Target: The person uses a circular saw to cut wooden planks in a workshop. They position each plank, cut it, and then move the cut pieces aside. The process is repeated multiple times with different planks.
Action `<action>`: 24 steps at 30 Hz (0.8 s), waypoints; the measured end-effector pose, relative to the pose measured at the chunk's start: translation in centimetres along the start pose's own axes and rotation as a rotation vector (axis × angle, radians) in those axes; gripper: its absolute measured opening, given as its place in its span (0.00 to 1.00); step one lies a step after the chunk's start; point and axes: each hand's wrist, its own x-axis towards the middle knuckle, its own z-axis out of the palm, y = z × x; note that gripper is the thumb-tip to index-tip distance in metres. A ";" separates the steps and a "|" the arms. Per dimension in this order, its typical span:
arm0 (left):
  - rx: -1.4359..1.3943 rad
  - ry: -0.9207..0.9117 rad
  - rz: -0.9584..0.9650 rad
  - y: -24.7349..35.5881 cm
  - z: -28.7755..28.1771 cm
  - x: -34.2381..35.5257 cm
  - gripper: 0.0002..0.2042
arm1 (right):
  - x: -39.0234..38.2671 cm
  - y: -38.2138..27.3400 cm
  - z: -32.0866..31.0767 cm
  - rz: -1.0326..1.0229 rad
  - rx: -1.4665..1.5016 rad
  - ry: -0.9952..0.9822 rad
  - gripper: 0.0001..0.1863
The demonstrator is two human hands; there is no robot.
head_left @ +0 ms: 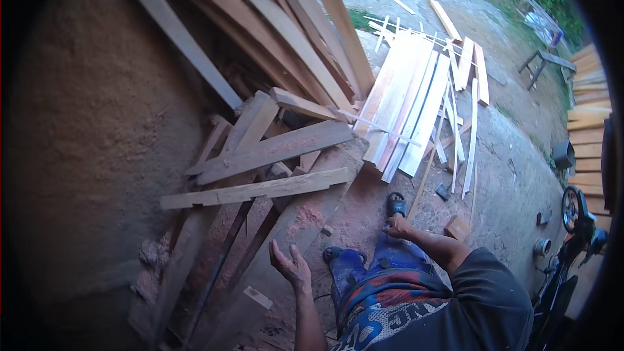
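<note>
My left hand (292,265) is raised beside a wide wooden board (292,234) strewn with reddish sawdust. Its fingers are apart and it holds nothing. In front of my right thigh, my right hand (398,226) has its fingers curled together; whether anything is in them is too small to make out. Just ahead of the left hand a notched wooden beam (260,192) lies across other timbers. Behind that beam, a second plank (279,149) carries some sawdust.
Long boards (279,32) lean at the far left by a brown wall (84,156). Planed planks (406,97) lie stacked ahead, with thin strips (471,136) beside them. A wood block (457,227) sits right of my sandalled foot (396,204). A motorcycle (559,273) stands at right.
</note>
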 end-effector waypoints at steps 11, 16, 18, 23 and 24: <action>0.689 -0.631 -0.157 6.4 9.8 3.3 0.50 | 11.7 18.9 -3.2 0.326 0.585 0.375 0.27; 0.755 -0.683 -0.176 7.7 9.5 4.5 0.47 | 21.5 22.9 -4.0 0.491 0.875 0.355 0.30; 0.836 -0.739 -0.368 7.2 9.0 3.8 0.46 | 24.5 23.3 -4.5 0.662 1.216 0.392 0.34; 0.770 -0.726 -0.448 9.4 9.5 4.4 0.44 | 29.8 29.8 -2.8 0.934 1.474 0.667 0.46; 0.777 -0.739 -0.440 10.5 10.1 5.1 0.42 | 30.9 32.9 -0.9 0.918 1.403 0.707 0.48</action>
